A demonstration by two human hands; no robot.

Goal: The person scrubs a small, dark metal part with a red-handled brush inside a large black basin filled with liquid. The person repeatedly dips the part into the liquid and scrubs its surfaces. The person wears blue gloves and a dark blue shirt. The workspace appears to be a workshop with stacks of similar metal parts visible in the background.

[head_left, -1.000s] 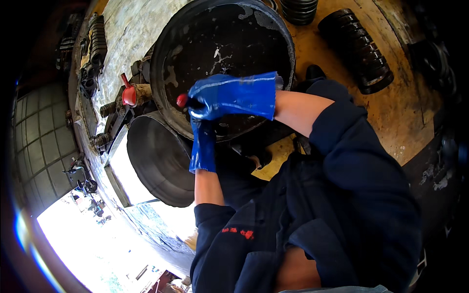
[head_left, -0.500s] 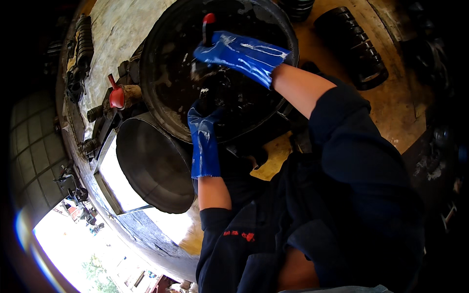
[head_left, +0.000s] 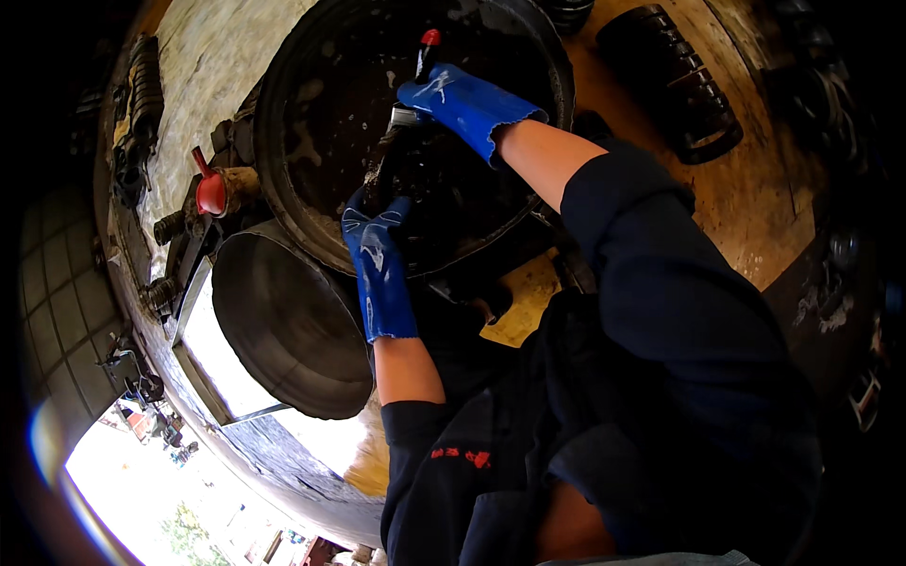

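A wide round black basin [head_left: 272,156] of dark liquid with patches of foam lies in front of me. My right hand [head_left: 462,99], in a blue rubber glove, is closed round a paintbrush [head_left: 404,116] with a black, red-tipped handle and a metal band. The bristles point down toward my left hand. Over the near left part of the basin, my left hand [head_left: 377,247], also gloved in blue, has its fingers curled at a dark, wet thing [head_left: 377,181]. Its shape blends into the liquid, and I cannot make out its kind.
Left of the basin rests a red scoop [head_left: 211,193] with an upright handle. A large dark metal tub [head_left: 293,325] leans nearer to me. Stacked dark ring-shaped parts [head_left: 670,85] lie at the far right, and another ribbed stack [head_left: 146,90] stands at the far left.
My right hand has shifted slightly right, and the brush now shows its metal band and bristles. My left hand has moved a little left. The whole view has shifted slightly.
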